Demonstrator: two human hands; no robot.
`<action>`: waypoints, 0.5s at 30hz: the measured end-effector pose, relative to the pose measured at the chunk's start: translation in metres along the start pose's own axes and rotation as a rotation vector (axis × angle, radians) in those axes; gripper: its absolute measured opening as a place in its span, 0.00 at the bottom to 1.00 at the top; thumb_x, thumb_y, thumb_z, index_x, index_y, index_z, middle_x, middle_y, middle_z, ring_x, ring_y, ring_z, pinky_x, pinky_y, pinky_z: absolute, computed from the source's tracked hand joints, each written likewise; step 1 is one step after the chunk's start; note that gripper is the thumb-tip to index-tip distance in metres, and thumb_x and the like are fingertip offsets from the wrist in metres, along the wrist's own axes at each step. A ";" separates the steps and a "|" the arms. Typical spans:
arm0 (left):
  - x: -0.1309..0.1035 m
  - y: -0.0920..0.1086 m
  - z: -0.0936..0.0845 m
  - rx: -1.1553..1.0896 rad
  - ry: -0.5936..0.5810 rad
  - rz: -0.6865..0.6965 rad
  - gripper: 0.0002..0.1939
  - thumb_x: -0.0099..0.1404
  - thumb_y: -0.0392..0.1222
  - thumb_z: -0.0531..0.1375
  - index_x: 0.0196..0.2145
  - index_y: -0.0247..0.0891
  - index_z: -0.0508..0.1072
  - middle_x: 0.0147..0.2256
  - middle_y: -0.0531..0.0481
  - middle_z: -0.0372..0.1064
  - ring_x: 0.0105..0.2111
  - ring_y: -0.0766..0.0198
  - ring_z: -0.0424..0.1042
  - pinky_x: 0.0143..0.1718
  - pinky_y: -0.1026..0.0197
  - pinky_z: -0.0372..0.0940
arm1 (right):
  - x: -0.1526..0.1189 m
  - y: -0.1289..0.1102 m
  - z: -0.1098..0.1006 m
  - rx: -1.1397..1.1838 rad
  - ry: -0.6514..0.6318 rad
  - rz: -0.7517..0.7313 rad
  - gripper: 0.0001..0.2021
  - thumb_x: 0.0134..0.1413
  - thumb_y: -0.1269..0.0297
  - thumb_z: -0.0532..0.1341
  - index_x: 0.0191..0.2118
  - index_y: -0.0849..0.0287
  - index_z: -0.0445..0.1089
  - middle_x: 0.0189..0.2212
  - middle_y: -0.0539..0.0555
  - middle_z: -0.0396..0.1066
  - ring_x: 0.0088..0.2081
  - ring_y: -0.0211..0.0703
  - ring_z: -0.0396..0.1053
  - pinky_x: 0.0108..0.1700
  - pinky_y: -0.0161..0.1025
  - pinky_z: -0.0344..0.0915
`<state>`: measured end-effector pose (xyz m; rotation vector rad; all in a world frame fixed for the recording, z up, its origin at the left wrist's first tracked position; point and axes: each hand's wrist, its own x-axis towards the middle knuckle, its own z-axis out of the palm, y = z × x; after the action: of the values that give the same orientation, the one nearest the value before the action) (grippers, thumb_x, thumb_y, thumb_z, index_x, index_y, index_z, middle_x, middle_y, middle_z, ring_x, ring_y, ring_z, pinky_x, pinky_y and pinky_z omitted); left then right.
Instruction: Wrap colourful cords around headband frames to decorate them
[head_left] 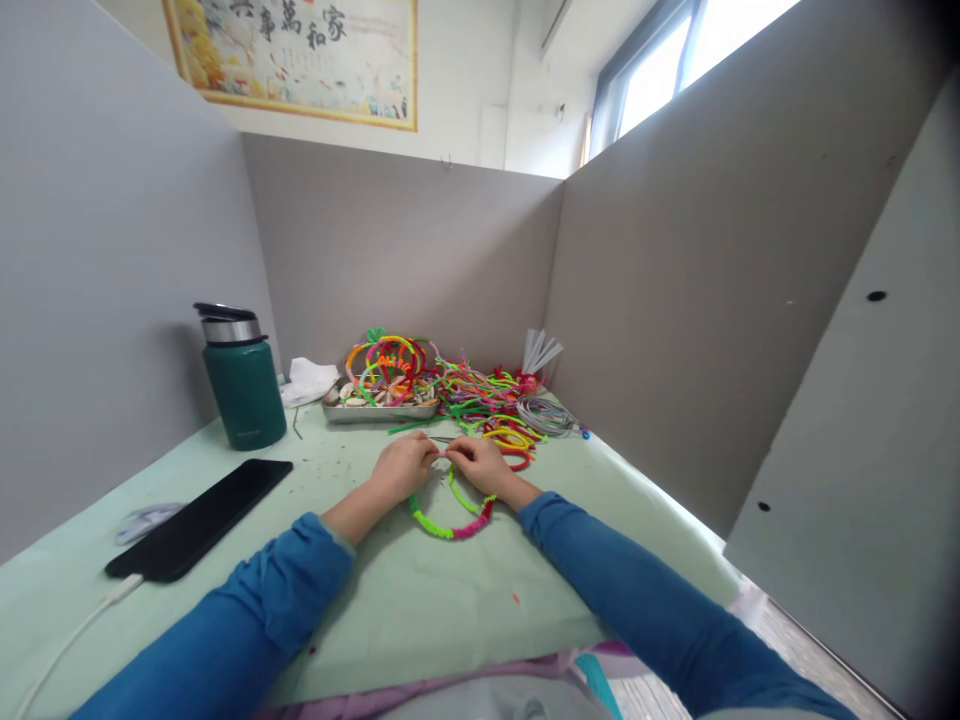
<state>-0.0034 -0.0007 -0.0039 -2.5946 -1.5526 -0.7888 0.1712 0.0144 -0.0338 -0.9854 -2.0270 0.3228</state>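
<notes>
Near the middle of the green-covered table [450, 620], a ring of fuzzy craft stems [442, 532] in green, yellow, pink and red hangs or lies below both hands. My left hand [405, 465] is closed in a pinch at the ring's far side, on a small pink piece [442, 454]. Facing it, my right hand [480, 467] pinches the same pink piece from the other end. The fingertips nearly meet. Just beyond them a thin dark tool [441, 438] lies partly hidden by the fingers.
A metal tray [382, 413] with finished rings and small pieces sits at the back. Right of it are a pile of colourful stems [480, 385] and coiled grey wire [551, 418]. On the left stand a green bottle [244, 390] and a phone [202, 520] with a cable. Partitions surround the table.
</notes>
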 end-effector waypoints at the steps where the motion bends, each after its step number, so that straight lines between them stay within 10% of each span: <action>1: 0.000 0.000 0.000 -0.006 0.000 -0.006 0.14 0.62 0.45 0.51 0.31 0.39 0.75 0.35 0.45 0.70 0.36 0.61 0.66 0.36 0.64 0.55 | 0.000 0.000 0.000 0.001 -0.001 -0.002 0.11 0.54 0.60 0.56 0.31 0.60 0.72 0.22 0.49 0.68 0.24 0.34 0.59 0.27 0.31 0.52; 15: 0.005 -0.013 0.010 -0.814 -0.317 -0.303 0.18 0.54 0.52 0.57 0.20 0.32 0.68 0.17 0.50 0.65 0.17 0.70 0.59 0.20 0.65 0.53 | -0.002 -0.003 -0.002 0.021 -0.055 -0.037 0.11 0.55 0.62 0.55 0.33 0.60 0.73 0.24 0.50 0.69 0.25 0.34 0.61 0.28 0.31 0.53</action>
<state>-0.0081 0.0128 -0.0138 -3.1850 -2.0935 -1.3210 0.1722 0.0109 -0.0324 -0.9343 -2.0847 0.3541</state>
